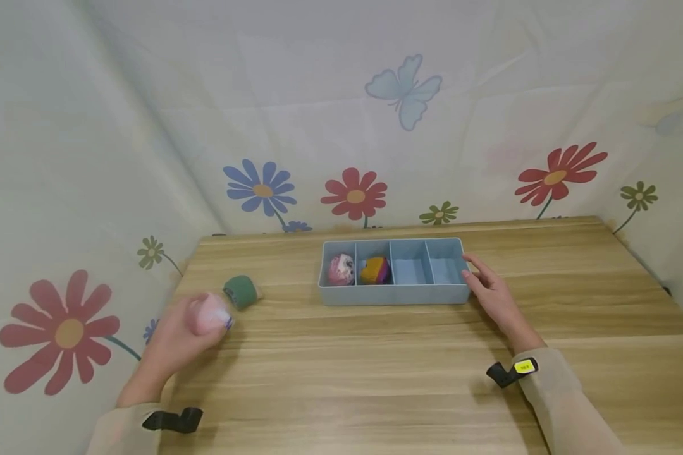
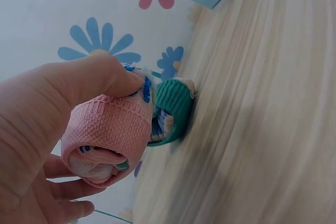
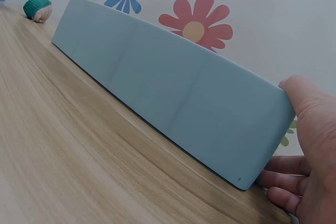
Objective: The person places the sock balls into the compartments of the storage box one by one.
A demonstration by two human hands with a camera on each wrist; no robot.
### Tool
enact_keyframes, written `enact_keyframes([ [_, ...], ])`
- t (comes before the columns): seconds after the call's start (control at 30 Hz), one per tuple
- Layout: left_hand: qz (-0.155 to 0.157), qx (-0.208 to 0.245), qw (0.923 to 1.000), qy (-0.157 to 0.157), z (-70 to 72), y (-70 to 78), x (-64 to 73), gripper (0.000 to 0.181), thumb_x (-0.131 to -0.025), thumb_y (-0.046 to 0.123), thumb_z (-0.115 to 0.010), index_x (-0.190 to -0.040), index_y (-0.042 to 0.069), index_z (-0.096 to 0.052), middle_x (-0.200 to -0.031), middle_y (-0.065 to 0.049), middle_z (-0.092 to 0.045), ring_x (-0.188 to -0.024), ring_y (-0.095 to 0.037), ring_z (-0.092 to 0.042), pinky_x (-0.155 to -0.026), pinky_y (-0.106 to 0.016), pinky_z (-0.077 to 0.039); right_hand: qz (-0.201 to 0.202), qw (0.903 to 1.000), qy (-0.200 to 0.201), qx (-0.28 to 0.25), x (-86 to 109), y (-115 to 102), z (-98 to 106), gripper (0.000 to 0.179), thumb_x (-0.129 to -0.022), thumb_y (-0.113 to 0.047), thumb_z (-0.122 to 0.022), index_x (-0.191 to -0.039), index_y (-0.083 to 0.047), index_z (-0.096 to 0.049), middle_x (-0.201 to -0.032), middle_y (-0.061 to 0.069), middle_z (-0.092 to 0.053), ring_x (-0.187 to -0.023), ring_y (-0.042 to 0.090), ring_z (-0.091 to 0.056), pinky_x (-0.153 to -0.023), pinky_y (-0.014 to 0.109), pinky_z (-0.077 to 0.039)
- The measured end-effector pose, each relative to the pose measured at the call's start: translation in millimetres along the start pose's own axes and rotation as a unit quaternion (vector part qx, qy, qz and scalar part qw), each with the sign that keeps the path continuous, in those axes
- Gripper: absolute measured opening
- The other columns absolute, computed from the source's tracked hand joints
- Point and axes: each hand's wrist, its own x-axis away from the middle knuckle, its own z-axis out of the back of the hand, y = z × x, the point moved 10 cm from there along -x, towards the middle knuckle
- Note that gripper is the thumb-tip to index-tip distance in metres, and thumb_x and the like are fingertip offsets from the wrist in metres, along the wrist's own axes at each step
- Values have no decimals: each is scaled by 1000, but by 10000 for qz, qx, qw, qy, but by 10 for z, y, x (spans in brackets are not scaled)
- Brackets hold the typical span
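In the head view, my left hand (image 1: 184, 332) holds a rolled pink sock (image 1: 209, 314) above the left part of the table. The left wrist view shows the thumb on top of the pink roll, with blue and white parts at its far end. Just beyond it, a rolled green sock (image 1: 241, 292) lies on the wood. My right hand (image 1: 492, 297) touches the right end of a light-blue divided box (image 1: 393, 295), thumb at the rim. One compartment holds a pink-and-white sock roll (image 1: 341, 270), the one beside it a mustard and purple roll (image 1: 375, 270).
The box stands near the back of the wooden table (image 1: 341, 366). Behind and to the left hangs a pale curtain (image 1: 296, 95) printed with flowers and a butterfly. Black wrist mounts sit on both sleeves.
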Motion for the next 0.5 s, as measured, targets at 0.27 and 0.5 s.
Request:
enact_keyframes([
  [0.27,-26,-93,9999,61,-12,119,-91,75,-67,33,-82,-124,-2,-48,-117,-20,-55,-100,-33,-52,-82,-52,-42,-34,10000,0,-20,5,44,1,58,-95,-45,-46,-145,-20,-33,-131,26,-46,-121,36,-42,-96,51,-33],
  [0.5,-138,-163,9993,310,18,220,-116,73,-62,26,-85,-120,0,-52,-109,-16,-59,-93,-30,-55,-77,-47,-43,67,10000,-40,-26,2,13,-16,57,-95,-45,-46,-145,-19,-33,-132,27,-45,-121,36,-41,-98,53,-31],
])
